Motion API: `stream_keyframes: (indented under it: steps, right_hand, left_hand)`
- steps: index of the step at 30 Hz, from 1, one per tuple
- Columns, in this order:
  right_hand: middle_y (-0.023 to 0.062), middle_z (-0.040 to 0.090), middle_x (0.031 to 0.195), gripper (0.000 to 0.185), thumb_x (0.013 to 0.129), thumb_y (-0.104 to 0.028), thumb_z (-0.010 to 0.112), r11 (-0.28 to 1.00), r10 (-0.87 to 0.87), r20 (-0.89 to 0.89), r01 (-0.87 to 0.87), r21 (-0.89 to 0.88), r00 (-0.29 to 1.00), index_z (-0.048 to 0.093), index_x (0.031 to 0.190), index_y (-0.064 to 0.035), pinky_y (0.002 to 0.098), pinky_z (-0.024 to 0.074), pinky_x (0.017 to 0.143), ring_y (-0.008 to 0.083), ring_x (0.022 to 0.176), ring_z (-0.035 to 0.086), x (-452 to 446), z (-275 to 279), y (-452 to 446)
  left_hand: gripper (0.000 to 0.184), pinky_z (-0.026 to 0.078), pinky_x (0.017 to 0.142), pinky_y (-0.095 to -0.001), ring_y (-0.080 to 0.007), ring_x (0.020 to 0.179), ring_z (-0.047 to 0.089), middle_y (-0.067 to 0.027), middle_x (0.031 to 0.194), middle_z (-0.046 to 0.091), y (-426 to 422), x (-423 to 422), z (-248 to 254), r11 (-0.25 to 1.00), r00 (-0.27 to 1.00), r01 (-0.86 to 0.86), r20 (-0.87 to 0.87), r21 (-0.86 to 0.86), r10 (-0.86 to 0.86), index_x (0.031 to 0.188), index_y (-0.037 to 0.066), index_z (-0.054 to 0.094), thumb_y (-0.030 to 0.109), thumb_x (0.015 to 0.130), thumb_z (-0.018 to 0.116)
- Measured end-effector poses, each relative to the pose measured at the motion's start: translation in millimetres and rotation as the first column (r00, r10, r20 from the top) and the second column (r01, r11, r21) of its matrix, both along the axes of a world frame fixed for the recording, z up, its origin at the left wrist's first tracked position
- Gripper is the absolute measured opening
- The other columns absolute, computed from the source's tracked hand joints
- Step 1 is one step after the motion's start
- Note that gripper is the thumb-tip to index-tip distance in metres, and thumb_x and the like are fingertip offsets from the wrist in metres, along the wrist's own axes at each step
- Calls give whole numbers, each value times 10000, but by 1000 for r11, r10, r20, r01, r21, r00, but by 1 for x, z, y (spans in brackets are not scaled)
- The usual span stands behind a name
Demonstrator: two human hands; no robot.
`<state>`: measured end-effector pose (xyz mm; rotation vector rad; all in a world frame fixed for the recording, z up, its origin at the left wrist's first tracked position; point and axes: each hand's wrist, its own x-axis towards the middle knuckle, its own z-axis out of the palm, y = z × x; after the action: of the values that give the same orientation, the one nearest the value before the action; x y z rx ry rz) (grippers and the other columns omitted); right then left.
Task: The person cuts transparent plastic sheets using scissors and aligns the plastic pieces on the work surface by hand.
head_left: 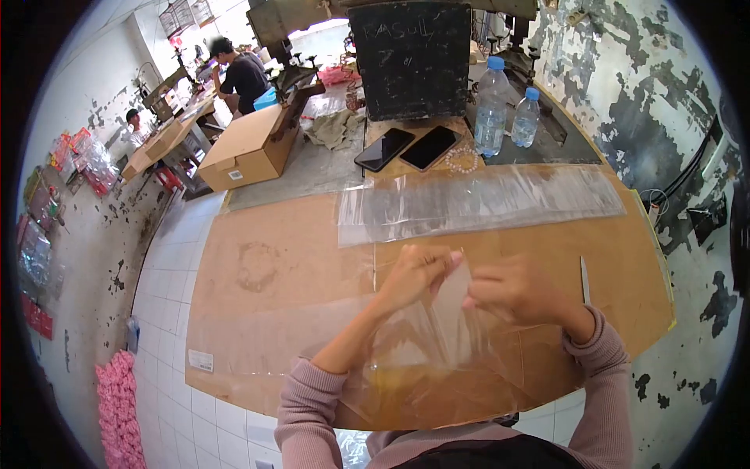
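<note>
A clear plastic bag [447, 332] stands raised in front of me, creased and see-through. My left hand [418, 270] pinches its upper edge, thumb and fingers pressed together. Just to the right, my right hand [519, 291] is closed on the same plastic, a little smeared by motion. Beyond both hands lies a stack of long clear plastic bags [484, 205]. Another clear plastic sheet [273, 332] is spread flat on the left, with a white label [201, 360] near its corner. A thin metal blade [584, 280] rests on the right side of the table.
The brown-covered table [234, 234] has a cardboard box [246, 148] at its back left. Two phones [384, 150], a bead bracelet [462, 159], a large water bottle [491, 109] and a smaller bottle [526, 119] stand or lie behind. Another person [242, 78] sits far left.
</note>
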<state>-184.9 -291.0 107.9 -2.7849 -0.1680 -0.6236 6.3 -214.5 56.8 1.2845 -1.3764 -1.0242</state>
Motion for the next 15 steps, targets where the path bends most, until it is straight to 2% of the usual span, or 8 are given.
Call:
stream_keyframes:
  steps: [2, 3, 6, 9, 12, 13, 14, 15]
  right_hand:
    - [45, 484, 686, 94, 798, -145, 591, 998, 54, -111, -57, -28, 992, 509, 803, -100, 349, 390, 463, 247, 566, 528, -17, 1, 9]
    - [43, 469, 673, 92, 791, -149, 591, 995, 79, -164, -86, -40, 983, 510, 807, -108, 349, 387, 453, 247, 559, 523, -26, 1, 14]
    - [37, 467, 678, 98, 784, -167, 592, 983, 141, -258, -105, 150, 956, 514, 820, -121, 342, 387, 439, 232, 563, 532, -58, -7, 32]
    - [37, 473, 674, 134, 764, -184, 607, 952, 239, -351, -147, 268, 905, 511, 823, -112, 335, 383, 431, 225, 565, 542, -82, -19, 55]
    - [54, 524, 690, 154, 759, -176, 611, 858, 353, -348, -151, 491, 869, 528, 865, -100, 349, 405, 470, 242, 575, 554, -94, -38, 70]
    - [58, 533, 688, 143, 763, -171, 612, 820, 345, -313, -122, 559, 885, 531, 847, -87, 348, 408, 490, 240, 590, 556, -100, -43, 73]
    - [62, 541, 686, 135, 768, -166, 613, 780, 330, -271, -99, 618, 904, 534, 829, -74, 346, 412, 509, 238, 604, 558, -105, -51, 75]
    - [65, 549, 684, 132, 773, -161, 614, 746, 313, -233, -86, 661, 921, 537, 812, -61, 345, 416, 529, 237, 619, 560, -109, -56, 69]
  left_hand:
    - [396, 254, 414, -222, -41, 440, 352, 36, 492, 421, -14, 6, -13, 997, 983, -74, -165, 32, 79, 598, 59, 516, 290, 920, 514]
    - [408, 240, 419, -224, -31, 451, 319, 54, 495, 382, -15, 7, -11, 991, 982, -134, -136, 4, 133, 584, 68, 506, 296, 921, 515]
    - [461, 301, 429, -269, -63, 449, 374, -3, 465, 400, -26, 22, -30, 975, 975, -224, 15, 13, 224, 545, 30, 494, 307, 913, 514]
    - [400, 278, 435, -242, -52, 470, 365, 19, 501, 397, -32, 13, -37, 973, 968, -222, 137, 56, 213, 591, 41, 508, 276, 914, 525]
    - [373, 311, 457, -278, -83, 493, 396, -30, 506, 409, -37, -11, -46, 979, 928, -200, 312, -42, 203, 621, 14, 511, 255, 907, 526]
    - [375, 331, 460, -309, -161, 468, 405, -81, 506, 443, -45, -8, -71, 868, 781, -377, 393, -323, 486, 634, 18, 522, 279, 903, 517]
    - [380, 350, 463, -339, -240, 443, 415, -132, 505, 476, -55, 2, -92, 657, 562, -457, 378, -599, 735, 646, 22, 534, 304, 899, 507]
    - [359, 362, 469, -346, -241, 450, 439, -135, 518, 485, -49, 24, -73, 717, 624, -510, 369, -475, 689, 669, 23, 530, 290, 906, 495]
